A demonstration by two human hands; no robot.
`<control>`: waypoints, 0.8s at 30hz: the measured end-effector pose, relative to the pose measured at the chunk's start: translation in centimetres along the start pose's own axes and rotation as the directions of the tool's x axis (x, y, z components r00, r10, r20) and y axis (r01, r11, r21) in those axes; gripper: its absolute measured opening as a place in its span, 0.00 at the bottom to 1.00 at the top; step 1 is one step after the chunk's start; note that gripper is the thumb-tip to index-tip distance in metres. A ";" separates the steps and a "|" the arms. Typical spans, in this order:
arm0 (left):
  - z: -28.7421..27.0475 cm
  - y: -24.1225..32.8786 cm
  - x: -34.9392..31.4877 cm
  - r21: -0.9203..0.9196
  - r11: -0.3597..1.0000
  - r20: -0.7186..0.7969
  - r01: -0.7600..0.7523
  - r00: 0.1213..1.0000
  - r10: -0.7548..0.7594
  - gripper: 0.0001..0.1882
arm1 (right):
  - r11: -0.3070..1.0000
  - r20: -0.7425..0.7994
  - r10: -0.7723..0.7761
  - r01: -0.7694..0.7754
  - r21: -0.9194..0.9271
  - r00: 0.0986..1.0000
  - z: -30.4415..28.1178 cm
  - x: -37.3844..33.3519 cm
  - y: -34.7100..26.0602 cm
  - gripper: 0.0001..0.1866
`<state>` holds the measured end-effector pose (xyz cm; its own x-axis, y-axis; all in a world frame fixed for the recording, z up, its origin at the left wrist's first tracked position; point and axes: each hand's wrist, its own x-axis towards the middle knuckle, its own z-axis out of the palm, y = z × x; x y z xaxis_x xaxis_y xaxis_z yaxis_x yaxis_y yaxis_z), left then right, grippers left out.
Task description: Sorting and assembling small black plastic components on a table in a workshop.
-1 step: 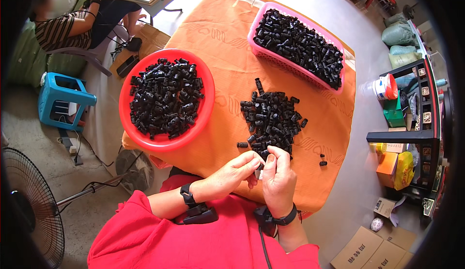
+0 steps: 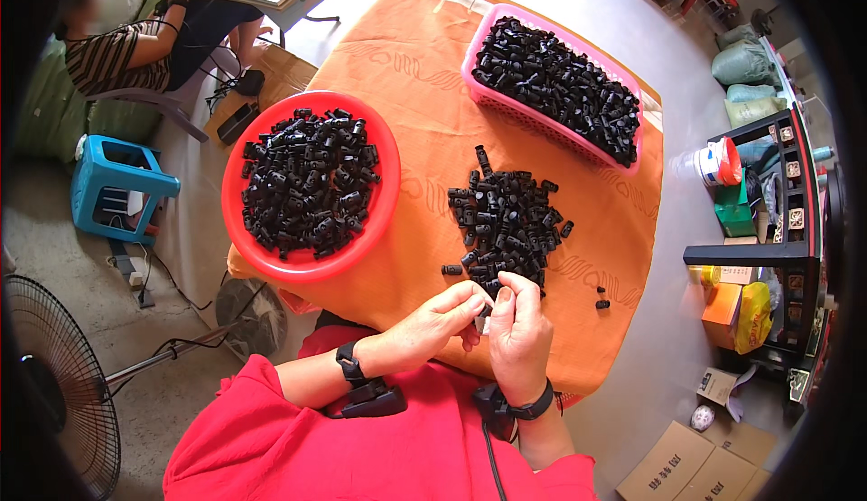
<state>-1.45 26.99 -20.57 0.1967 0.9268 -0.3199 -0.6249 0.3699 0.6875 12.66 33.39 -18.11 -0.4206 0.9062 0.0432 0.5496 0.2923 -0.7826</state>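
In the head view, your left hand [image 2: 441, 319] and right hand [image 2: 522, 331] work close together, fingers curled, whatever they pinch too hidden to tell; a pile of black parts [image 2: 506, 221] lies just beyond on the orange cloth [image 2: 605, 221]

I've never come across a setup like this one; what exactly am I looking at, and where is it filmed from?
There is no machine: a person's bare left hand and right hand appear, seen from a head-worn camera looking down. Its wide lens bends straight edges. On the orange tablecloth are a loose pile of small black parts, plus a red basin and a pink basket, both full of black parts. The fingertips meet around a small piece, mostly hidden, so I cannot identify it.
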 end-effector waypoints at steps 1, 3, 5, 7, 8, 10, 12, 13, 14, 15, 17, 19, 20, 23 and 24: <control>0.0 0.0 0.0 0.000 1.000 0.001 0.001 1.000 -0.001 0.15 | 1.000 0.004 -0.006 0.006 -0.001 1.000 0.0 0.0 0.0 0.11; 0.0 -0.1 0.0 0.001 1.000 -0.007 -0.002 1.000 0.002 0.15 | 1.000 0.008 -0.011 0.011 -0.001 1.000 0.0 0.0 -0.1 0.11; 0.0 -0.2 0.0 0.027 1.000 -0.023 -0.007 1.000 0.007 0.14 | 1.000 0.030 0.004 -0.004 -0.016 1.000 0.0 0.0 -0.2 0.11; 0.0 -0.4 0.0 0.052 0.999 -0.041 -0.012 0.999 0.014 0.14 | 0.999 0.047 0.004 -0.003 -0.033 0.999 -0.1 0.0 -0.4 0.11; -0.1 -0.8 0.0 0.086 0.995 -0.060 -0.040 0.997 0.045 0.14 | 0.999 0.063 0.004 -0.001 -0.050 0.998 -0.1 0.0 -0.5 0.11; -0.1 -1.1 -0.1 0.120 0.991 -0.074 -0.066 0.994 0.075 0.14 | 0.998 0.063 0.014 -0.010 -0.065 0.998 -0.1 0.0 -0.5 0.11; 0.0 -1.2 -0.1 0.058 0.997 -0.095 -0.042 0.994 0.047 0.13 | 0.997 0.066 0.024 -0.019 -0.079 0.998 -0.1 0.0 -0.6 0.11; 0.0 -1.1 -0.1 0.058 0.997 -0.096 -0.041 0.994 0.046 0.13 | 0.997 0.067 0.026 -0.021 -0.073 0.997 -0.1 0.1 -0.7 0.11; -0.1 -1.0 -0.1 0.054 0.998 -0.095 -0.031 0.995 0.036 0.13 | 0.998 0.067 0.027 -0.023 -0.067 0.997 -0.1 0.1 -0.8 0.11; -0.1 -1.0 -0.1 0.050 0.999 -0.095 -0.020 0.995 0.025 0.13 | 0.998 0.068 0.028 -0.024 -0.066 0.997 -0.1 0.1 -0.8 0.11; 0.0 -1.0 -0.1 0.038 0.999 -0.090 -0.013 0.996 0.017 0.12 | 0.998 0.059 0.033 -0.030 -0.053 0.998 -0.1 0.1 -0.7 0.11; 0.0 -1.0 -0.1 0.026 1.000 -0.093 -0.007 0.996 0.009 0.12 | 0.998 0.062 0.044 -0.040 -0.056 0.997 -0.1 0.0 -0.7 0.11; 0.0 -0.9 -0.1 0.018 1.000 -0.100 0.003 0.995 -0.002 0.12 | 0.997 0.064 0.054 -0.050 -0.061 0.997 0.0 0.0 -0.7 0.11; 0.1 -1.0 -0.1 -0.006 1.000 -0.116 0.020 0.993 -0.020 0.12 | 0.998 0.028 0.058 -0.058 -0.012 0.998 0.2 -0.1 -0.5 0.10; 0.1 -1.0 -0.1 -0.024 0.999 -0.128 0.024 0.991 -0.027 0.11 | 0.998 0.031 0.057 -0.057 -0.010 0.998 0.3 0.0 -0.4 0.10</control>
<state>-0.73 26.54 -21.15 0.1147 0.9007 -0.4190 -0.6379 0.3901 0.6640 12.21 33.14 -17.97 -0.4104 0.9117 -0.0207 0.5800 0.2435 -0.7774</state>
